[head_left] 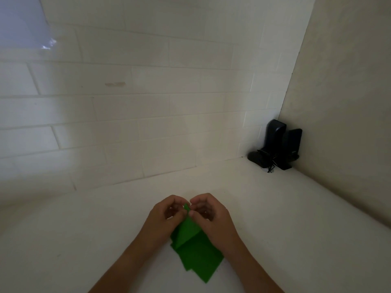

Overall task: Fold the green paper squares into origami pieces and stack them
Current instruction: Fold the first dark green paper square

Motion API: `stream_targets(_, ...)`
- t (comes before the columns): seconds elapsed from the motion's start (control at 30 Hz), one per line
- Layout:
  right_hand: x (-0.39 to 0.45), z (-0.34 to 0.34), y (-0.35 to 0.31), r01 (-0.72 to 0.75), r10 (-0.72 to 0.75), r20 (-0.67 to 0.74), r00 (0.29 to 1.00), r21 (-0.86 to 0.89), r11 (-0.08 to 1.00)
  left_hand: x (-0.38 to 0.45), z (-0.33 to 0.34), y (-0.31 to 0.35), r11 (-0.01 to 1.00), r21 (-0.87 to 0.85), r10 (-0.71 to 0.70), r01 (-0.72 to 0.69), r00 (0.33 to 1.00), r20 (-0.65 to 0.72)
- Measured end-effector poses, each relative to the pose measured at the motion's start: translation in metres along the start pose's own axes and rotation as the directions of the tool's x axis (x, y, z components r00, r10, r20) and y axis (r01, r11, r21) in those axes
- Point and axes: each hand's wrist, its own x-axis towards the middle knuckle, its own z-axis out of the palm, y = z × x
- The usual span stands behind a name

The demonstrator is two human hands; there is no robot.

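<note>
Green paper (187,226) tip between both hands (fold detail hidden)

White tiled wall (131,106) (dimly lit), white counter (275,208), black device (277,144) in corner.

One view only: head cam, worn by the person, wide-angle w/ bent edges. Looks fwd and down over a white surface (275,218) toward a white tiled wall (127,113) and a plain side wall (349,102) meeting at a corner on the right. Left hand (163,218) and right hand (211,216) sit low-centre, near the lens, forearms entering from the bottom edge. Black devices (277,144) in the corner lie well beyond the hands. No 2nd view, so no shared area.
</note>
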Motion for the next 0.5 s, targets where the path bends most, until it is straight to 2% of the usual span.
stream_targets(0.17, 0.0, 0.001, 0.0, -0.023, 0.023, 0.002, 1.0, -0.032, 0.999, -0.002, 0.0, 0.005, 1.0, -0.001, -0.013, 0.013, 0.998, -0.063)
stream_targets(0.33, 0.001, 0.003, 0.001, -0.025, 0.032, 0.056, 0.998, -0.127, 0.992, -0.003, -0.004, 0.012, 0.974, -0.219, -0.093, 0.067, 0.99, -0.108)
stream_targets(0.5, 0.001, 0.002, 0.002, -0.07, 0.07, -0.014, 0.997, -0.007, 0.998, -0.002, -0.004, 0.011, 0.942, -0.311, -0.185, 0.129, 0.97, -0.155)
